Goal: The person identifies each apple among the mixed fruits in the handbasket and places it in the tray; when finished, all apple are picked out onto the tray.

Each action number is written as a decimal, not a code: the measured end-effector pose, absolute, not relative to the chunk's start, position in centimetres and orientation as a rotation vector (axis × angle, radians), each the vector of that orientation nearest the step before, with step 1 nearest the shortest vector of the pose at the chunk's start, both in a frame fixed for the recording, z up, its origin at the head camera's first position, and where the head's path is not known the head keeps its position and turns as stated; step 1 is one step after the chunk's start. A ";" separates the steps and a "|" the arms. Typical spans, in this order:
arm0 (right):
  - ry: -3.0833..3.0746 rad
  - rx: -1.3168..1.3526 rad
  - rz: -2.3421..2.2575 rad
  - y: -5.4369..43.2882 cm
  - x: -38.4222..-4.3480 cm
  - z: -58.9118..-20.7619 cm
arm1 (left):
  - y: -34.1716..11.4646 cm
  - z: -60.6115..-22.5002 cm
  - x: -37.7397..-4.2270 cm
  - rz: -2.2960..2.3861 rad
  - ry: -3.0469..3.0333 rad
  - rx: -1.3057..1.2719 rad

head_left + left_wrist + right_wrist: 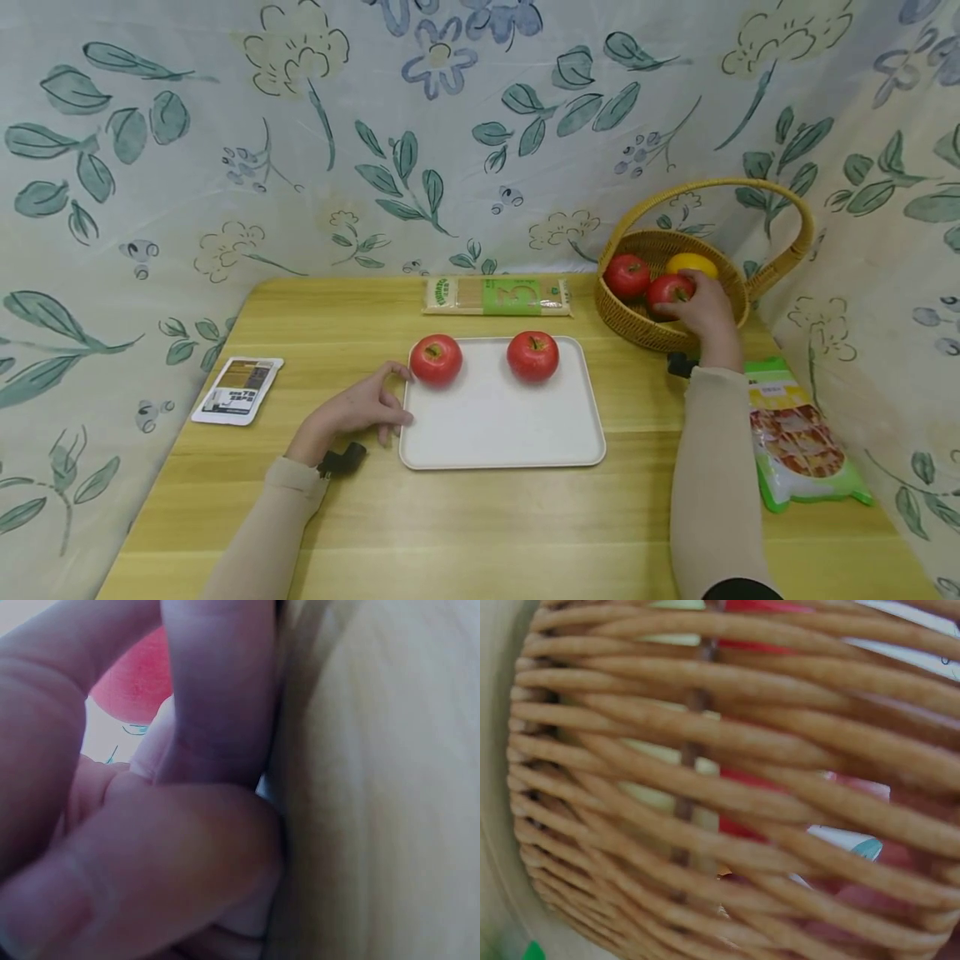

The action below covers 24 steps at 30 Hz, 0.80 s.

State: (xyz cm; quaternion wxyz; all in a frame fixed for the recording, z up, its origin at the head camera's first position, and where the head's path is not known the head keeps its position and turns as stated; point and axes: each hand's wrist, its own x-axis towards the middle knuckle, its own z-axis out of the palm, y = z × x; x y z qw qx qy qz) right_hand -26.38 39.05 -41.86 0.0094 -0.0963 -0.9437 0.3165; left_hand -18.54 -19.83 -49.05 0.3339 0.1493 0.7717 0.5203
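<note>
A white tray [502, 425] lies on the table with two red apples, one near its back left corner [436, 361] and one at the back right [532, 357]. My left hand [362, 406] holds the tray's left edge, with thumb and index finger at the rim and the fingers curled in the left wrist view. Reaching into the wicker basket [637, 327], my right hand [708, 312] grips a red apple [667, 292]. Another red apple [627, 277] and a yellow fruit [692, 264] sit in the basket. Woven strips mostly hide the right hand in the right wrist view.
Behind the tray lies a pack of noodles [497, 297] against the floral cloth [450, 150]. A small white packet [237, 390] is at the table's left. To the right of my right forearm is a green-edged food bag [802, 442]. The basket's tall handle [712, 183] arches over its opening.
</note>
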 end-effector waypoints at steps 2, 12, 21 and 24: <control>-2.953 -0.311 0.971 39.0 -26.4 -41.9 | -19.9 -49.1 -18.5 1.357 2.018 0.392; -2.906 -0.364 0.989 38.6 -26.1 -41.8 | -19.8 -49.0 -18.5 1.364 2.012 0.382; -2.757 -0.455 1.115 38.3 -25.6 -41.6 | -19.8 -49.0 -18.5 1.367 2.018 0.373; -2.742 -0.466 1.113 38.1 -25.2 -41.5 | -19.8 -48.9 -18.4 1.369 2.016 0.366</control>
